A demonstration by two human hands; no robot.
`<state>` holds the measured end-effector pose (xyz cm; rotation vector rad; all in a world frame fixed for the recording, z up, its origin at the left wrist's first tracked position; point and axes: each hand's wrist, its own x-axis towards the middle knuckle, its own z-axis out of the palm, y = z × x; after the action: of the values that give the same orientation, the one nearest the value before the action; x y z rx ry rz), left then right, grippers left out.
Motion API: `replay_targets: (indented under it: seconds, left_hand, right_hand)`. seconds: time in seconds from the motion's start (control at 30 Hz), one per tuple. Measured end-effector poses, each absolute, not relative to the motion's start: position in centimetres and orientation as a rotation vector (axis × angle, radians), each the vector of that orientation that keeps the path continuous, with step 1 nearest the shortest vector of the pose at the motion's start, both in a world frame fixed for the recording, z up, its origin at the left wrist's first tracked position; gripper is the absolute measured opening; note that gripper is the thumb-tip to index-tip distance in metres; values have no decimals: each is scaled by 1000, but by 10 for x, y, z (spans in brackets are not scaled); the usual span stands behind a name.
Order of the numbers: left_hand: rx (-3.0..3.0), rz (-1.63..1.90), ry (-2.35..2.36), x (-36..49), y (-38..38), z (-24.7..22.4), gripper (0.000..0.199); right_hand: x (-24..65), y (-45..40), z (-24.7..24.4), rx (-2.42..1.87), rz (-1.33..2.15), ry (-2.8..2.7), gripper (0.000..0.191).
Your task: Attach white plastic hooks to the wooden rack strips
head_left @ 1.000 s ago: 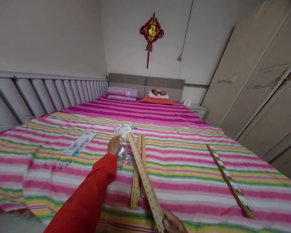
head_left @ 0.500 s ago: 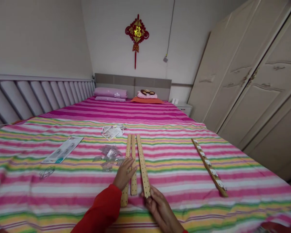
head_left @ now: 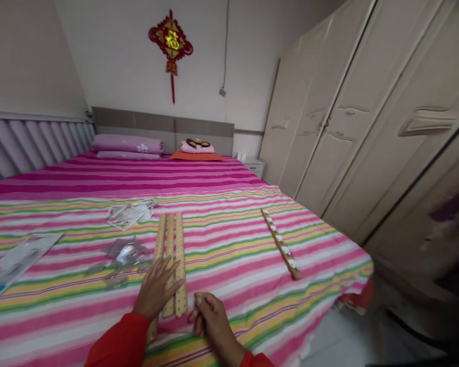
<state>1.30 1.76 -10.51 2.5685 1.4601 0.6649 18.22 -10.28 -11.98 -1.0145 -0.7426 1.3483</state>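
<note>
Three sticks (head_left: 170, 244) are lying low in mid-frame. The left hand (head_left: 155, 288) is resting on them, fingers spread. The right hand (head_left: 213, 320) is sitting half-curled beside; I can't tell if it's holding anything.

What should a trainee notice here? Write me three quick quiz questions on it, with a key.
1. How many perforated wooden strips lie side by side by the hands?
2. True or false: the left hand is over the strips, its fingers spread.
3. Which lies farther right than the right hand? A) pile of clear plastic; B) wooden bar with white pieces; C) purple bedding.

Key: 1. Three. 2. True. 3. B.
</note>
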Motion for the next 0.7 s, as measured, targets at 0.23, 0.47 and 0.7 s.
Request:
replay_targets:
  seconds: [0.23, 0.47, 0.7]
  left_hand:
    - [2602, 661, 1467, 9, 27, -117, 54]
    - [2602, 666, 1470, 6, 28, -120, 54]
    - [2553, 663, 1485, 7, 27, -118, 53]
  right_hand:
    - [317, -150, -121, -1002, 751, -87, 38]
    - [430, -160, -103, -947, 835, 123, 27]
    - [443, -149, -106, -763, 1087, -21, 3]
